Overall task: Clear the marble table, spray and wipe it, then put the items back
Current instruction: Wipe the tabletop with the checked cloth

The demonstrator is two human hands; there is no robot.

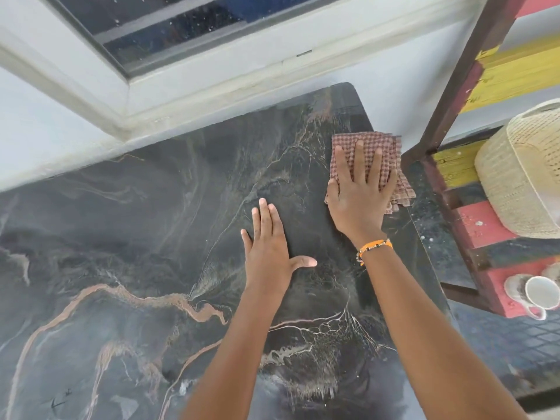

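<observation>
The black marble table (145,237) with pale and pink veins fills most of the head view and has nothing standing on it. A folded red-and-white checked cloth (391,153) lies at the table's far right edge. My right hand (359,192) presses flat on the cloth with fingers spread. It wears an orange bead bracelet at the wrist. My left hand (269,250) lies flat on the bare marble beside it, fingers together, thumb out, holding nothing.
A painted wooden shelf (472,225) in red, yellow and dark brown stands right of the table. On it are a woven cream basket (524,177) and a white cup (542,294). A white wall and a window frame (181,74) border the table's far side.
</observation>
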